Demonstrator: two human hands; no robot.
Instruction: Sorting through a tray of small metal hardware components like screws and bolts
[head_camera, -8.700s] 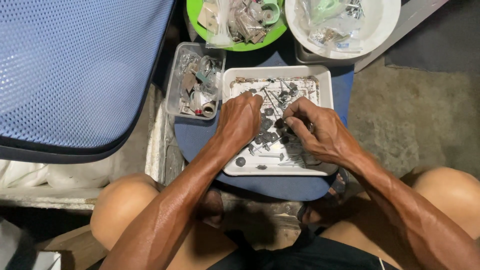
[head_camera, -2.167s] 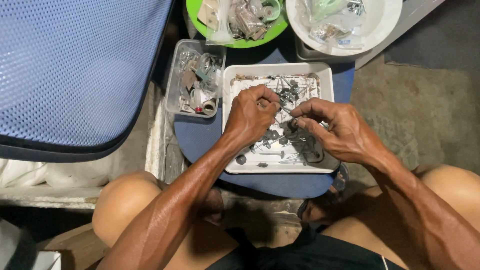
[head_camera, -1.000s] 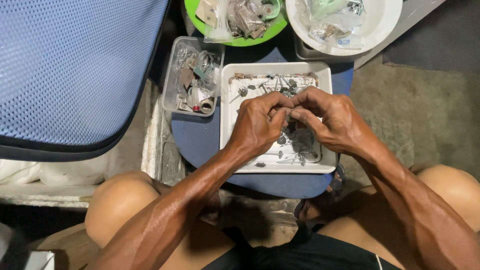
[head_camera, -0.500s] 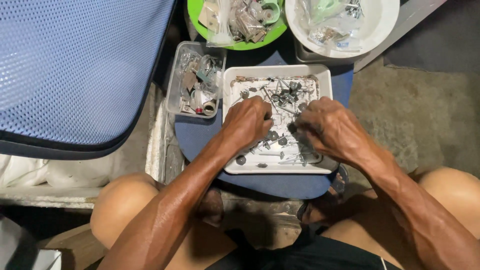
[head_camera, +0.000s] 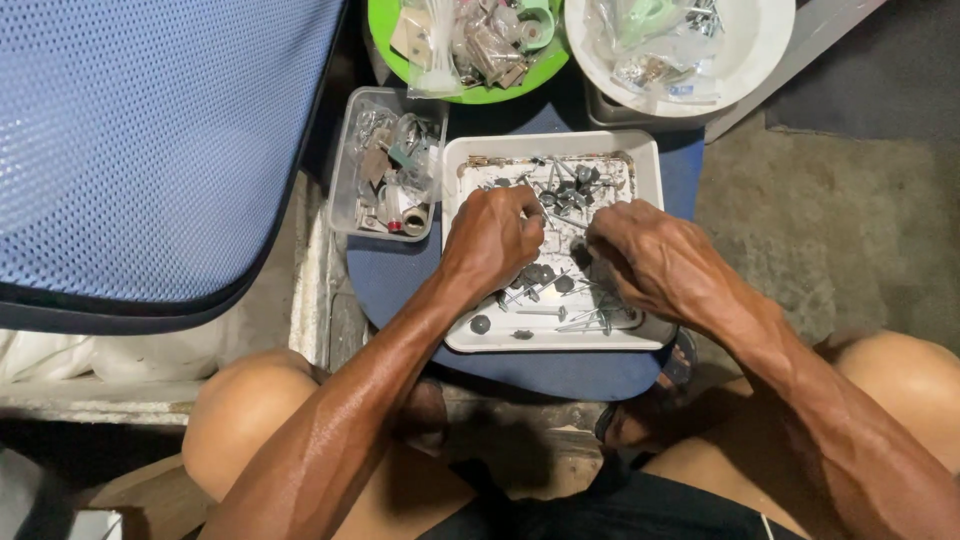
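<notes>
A white square tray (head_camera: 452, 250) on a blue round stool seat (head_camera: 395, 275) holds a loose pile of grey screws and round washers (head_camera: 548, 283). My left hand (head_camera: 492, 240) is curled over the middle of the tray. Its fingertips pinch at a thin screw (head_camera: 566, 219) that points right. My right hand (head_camera: 645, 258) lies knuckles up over the right half of the tray, fingers bent down into the pile. What its fingertips hold is hidden. The hands are a few centimetres apart.
A clear plastic box (head_camera: 345, 190) of small metal parts touches the tray's left side. A green bowl (head_camera: 478, 93) and a white bowl (head_camera: 745, 75), both holding bagged hardware, stand behind. A blue mesh chair back (head_camera: 150, 150) fills the left. My bare knees are below, concrete floor to the right.
One second ago my fingertips met above the tray. The hands have since parted and dropped back onto the pile, left toward the middle, right toward the right side.
</notes>
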